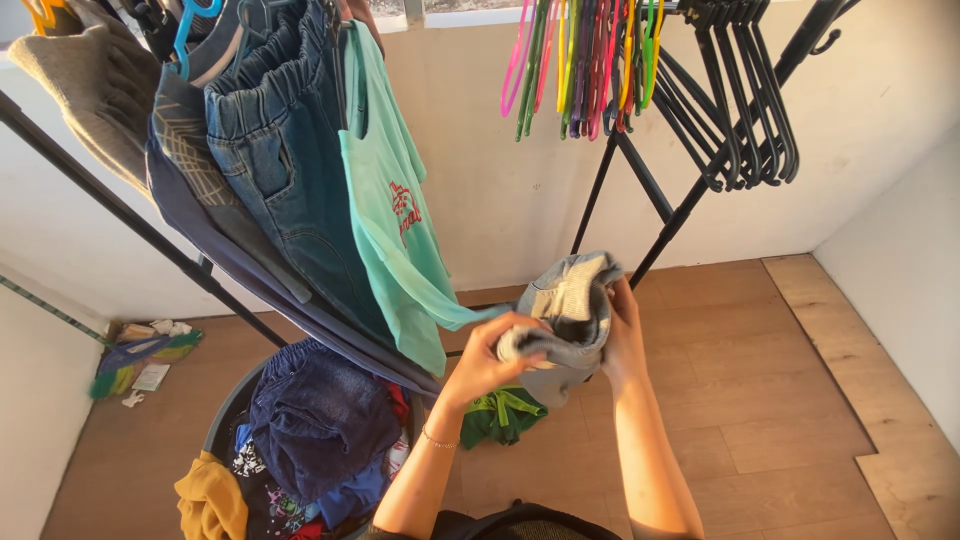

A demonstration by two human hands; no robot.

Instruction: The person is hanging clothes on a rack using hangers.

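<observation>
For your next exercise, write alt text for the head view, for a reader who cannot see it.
Both hands, left hand and right hand, hold a bunched grey garment above a wooden floor. Jeans and a mint T-shirt hang on a rack at left, over a laundry basket of clothes.

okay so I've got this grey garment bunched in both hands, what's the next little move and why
Probably shake it open. The grey garment is crumpled between your left hand and right hand, too bunched for one of the black hangers overhead.
</observation>
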